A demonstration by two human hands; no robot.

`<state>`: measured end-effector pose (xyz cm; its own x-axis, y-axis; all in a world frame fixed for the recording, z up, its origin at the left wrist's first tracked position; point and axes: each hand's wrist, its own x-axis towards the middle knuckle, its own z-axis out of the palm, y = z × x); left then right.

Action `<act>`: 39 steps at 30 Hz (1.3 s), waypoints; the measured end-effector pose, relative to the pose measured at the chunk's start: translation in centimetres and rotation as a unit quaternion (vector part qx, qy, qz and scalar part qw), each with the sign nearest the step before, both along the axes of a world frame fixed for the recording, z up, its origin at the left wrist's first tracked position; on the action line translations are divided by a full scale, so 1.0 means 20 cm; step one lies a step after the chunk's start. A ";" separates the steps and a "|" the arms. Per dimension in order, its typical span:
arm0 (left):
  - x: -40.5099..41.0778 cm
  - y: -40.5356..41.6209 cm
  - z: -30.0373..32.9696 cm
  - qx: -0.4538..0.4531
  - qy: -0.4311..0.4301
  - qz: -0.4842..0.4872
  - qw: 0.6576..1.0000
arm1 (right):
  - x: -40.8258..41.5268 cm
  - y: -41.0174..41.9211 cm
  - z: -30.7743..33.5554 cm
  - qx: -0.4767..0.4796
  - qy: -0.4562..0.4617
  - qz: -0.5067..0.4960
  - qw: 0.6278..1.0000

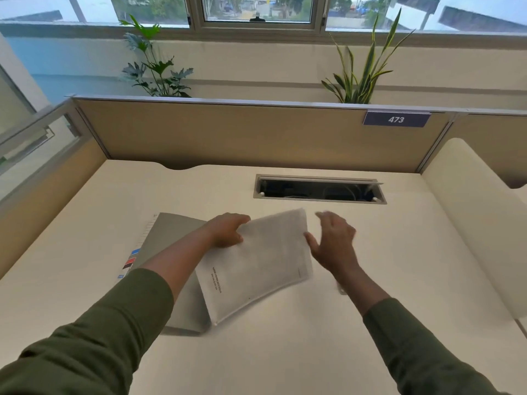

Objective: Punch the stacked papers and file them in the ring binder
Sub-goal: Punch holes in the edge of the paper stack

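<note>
Mid-frame, the stack of papers (253, 266) lies tilted, its left part overlapping the grey binder (168, 238) on the desk (399, 266); no punch in view. Likely risk: sheets fan or slide out of square, since only one side is held. Left hand (228, 230) reaches over the binder and grips the stack's upper left edge; right hand (333, 243), blurred, stands fingers spread and relaxed just beside the right edge, holding nothing.

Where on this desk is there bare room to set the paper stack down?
Bare desk lies right of the right hand, below the cable tray, and along the near edge. Crowded: centre-left, where the grey binder, paper stack and left hand overlap.
</note>
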<state>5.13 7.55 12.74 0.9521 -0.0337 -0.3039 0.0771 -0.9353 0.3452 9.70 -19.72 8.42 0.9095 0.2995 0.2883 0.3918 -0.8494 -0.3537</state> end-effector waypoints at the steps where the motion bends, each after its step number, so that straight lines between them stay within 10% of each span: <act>1: 0.01 -0.01 0.02 0.017 0.004 -0.022 1.000 | 0.00 0.06 0.06 -0.015 -0.012 0.058 0.998; 8: 0.02 -0.13 0.06 0.081 0.000 -0.158 0.984 | -0.04 0.37 0.26 -0.265 0.138 0.180 0.937; 17: 0.04 -0.16 0.01 0.164 -0.118 -0.187 0.961 | -0.07 0.29 0.21 -0.174 0.198 0.125 0.957; 24: -0.03 -0.12 -0.14 0.115 -0.351 0.060 0.927 | -0.05 0.07 0.09 -0.029 0.298 -0.019 0.954; 29: -0.16 -0.13 -0.38 -0.091 -0.068 0.228 0.967 | -0.08 -0.07 -0.07 0.124 0.381 -0.124 0.907; 35: -0.36 -0.27 -0.56 -0.421 0.169 0.427 0.782 | -0.12 -0.07 -0.21 0.240 0.436 -0.203 0.844; 39: -0.37 -0.31 -0.58 -0.429 0.121 0.449 0.775 | -0.11 -0.03 -0.24 0.235 0.455 -0.220 0.830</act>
<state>-2.18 1.36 1.22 0.6276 0.3205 -0.7095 0.7229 0.0982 0.6839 7.42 -20.37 3.55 0.8058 -0.0711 -0.5879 -0.5317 -0.5239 -0.6654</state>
